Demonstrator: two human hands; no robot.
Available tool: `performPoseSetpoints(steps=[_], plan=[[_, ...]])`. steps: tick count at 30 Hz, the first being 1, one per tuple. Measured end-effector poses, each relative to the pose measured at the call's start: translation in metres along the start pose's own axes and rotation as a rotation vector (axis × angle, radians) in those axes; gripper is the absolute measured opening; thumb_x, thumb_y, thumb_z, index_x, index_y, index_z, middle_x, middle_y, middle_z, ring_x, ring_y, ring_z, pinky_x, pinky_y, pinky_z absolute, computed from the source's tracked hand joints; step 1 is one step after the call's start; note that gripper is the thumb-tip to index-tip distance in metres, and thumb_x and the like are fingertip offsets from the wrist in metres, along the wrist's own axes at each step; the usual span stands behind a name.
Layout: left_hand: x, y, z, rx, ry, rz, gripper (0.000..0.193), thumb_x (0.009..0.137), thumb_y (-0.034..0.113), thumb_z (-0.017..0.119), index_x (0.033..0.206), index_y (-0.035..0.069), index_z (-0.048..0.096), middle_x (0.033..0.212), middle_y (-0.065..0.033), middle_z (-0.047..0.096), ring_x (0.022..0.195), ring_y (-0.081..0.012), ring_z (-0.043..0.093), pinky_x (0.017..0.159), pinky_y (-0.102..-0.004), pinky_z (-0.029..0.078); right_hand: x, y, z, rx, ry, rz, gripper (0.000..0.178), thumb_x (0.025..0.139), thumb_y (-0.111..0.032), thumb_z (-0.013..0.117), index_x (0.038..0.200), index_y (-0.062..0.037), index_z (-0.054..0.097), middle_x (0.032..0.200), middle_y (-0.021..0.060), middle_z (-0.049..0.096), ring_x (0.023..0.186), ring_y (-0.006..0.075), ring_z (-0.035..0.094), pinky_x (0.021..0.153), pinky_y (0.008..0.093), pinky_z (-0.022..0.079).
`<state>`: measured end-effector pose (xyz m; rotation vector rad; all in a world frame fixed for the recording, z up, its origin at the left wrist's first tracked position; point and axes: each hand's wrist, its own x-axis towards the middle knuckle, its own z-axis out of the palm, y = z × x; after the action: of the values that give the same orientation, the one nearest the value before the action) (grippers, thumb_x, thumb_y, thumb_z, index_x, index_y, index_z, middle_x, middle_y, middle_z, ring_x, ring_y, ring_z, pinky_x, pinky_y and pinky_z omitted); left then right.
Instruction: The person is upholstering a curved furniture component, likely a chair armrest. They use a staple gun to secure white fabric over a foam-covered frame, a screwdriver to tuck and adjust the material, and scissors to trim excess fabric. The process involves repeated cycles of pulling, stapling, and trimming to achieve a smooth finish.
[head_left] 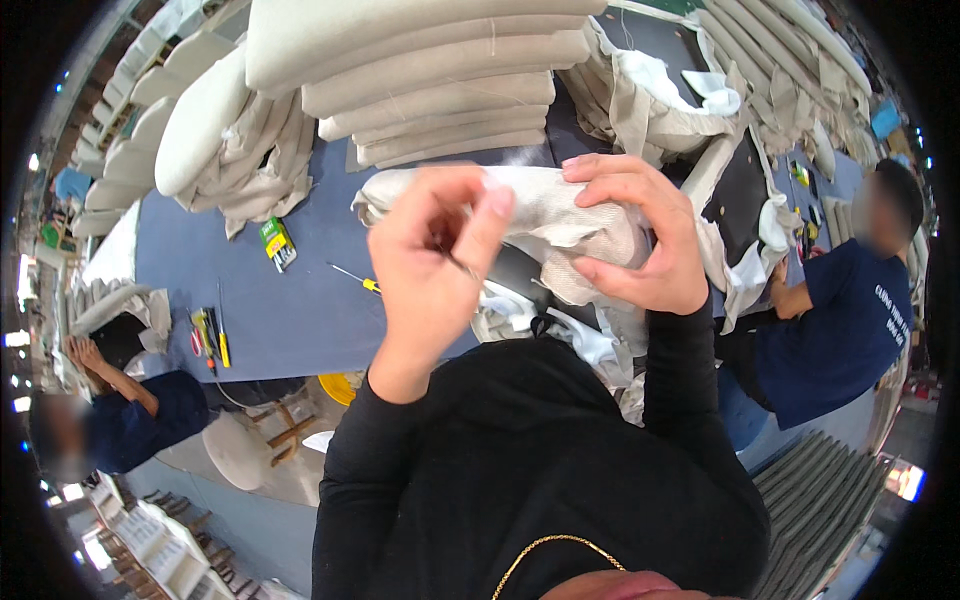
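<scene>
In front of my chest, my right hand [645, 235] grips a beige fabric cover [535, 195], thumb below and fingers over its top edge. Part of the cloth is bunched and folded under that hand, with white lining [590, 340] hanging lower down. My left hand [430, 260] is raised at the cover's left part, its thumb and fingers pinched together. A thin curved line shows by those fingers; what they hold is too small to make out. A screwdriver with a yellow handle [371, 286] lies on the table left of my left hand.
A tall stack of beige cushions [430, 100] stands ahead on the blue table [320, 330]. More covers lie at left [265, 160] and right [650, 110]. A green package [277, 243] and several hand tools [212, 338] rest at left. Co-workers sit at left [145, 425] and right [830, 330].
</scene>
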<state>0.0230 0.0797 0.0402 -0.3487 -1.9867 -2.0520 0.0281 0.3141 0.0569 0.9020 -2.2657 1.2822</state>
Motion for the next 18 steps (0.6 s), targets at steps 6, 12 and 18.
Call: performPoseSetpoints(steps=[6,12,18], plan=[[-0.037,0.002,0.006,0.017,-0.083,0.224,0.009,0.088,0.002,0.084,0.094,0.001,0.078,0.073,-0.0052,0.071,0.056,-0.0078,0.057,0.052,-0.0227,0.041,0.014,-0.005,0.008,0.029,0.118,0.059,0.006,0.088,0.002,0.078,0.087,0.0042,0.072,0.088,0.0156,0.077,0.092,0.0259,0.078,0.085,0.0333,0.058],[-0.025,0.003,0.012,0.184,-0.120,0.230,0.017,0.087,0.003,0.085,0.101,0.001,0.074,0.065,-0.0026,0.059,0.054,-0.0070,0.047,0.052,-0.0235,0.037,0.009,-0.013,0.021,0.251,0.143,0.201,0.008,0.092,0.001,0.073,0.087,0.0059,0.070,0.093,0.0134,0.077,0.091,0.0228,0.075,0.087,0.0334,0.057],[-0.029,0.018,-0.002,0.380,-0.250,0.069,0.017,0.094,0.009,0.079,0.107,0.002,0.071,0.075,-0.0059,0.062,0.061,-0.0167,0.057,0.058,-0.0304,0.044,0.006,-0.013,0.017,0.125,0.107,0.113,0.012,0.084,-0.001,0.080,0.091,0.0044,0.071,0.099,0.0142,0.077,0.096,0.0233,0.074,0.091,0.0349,0.056]])
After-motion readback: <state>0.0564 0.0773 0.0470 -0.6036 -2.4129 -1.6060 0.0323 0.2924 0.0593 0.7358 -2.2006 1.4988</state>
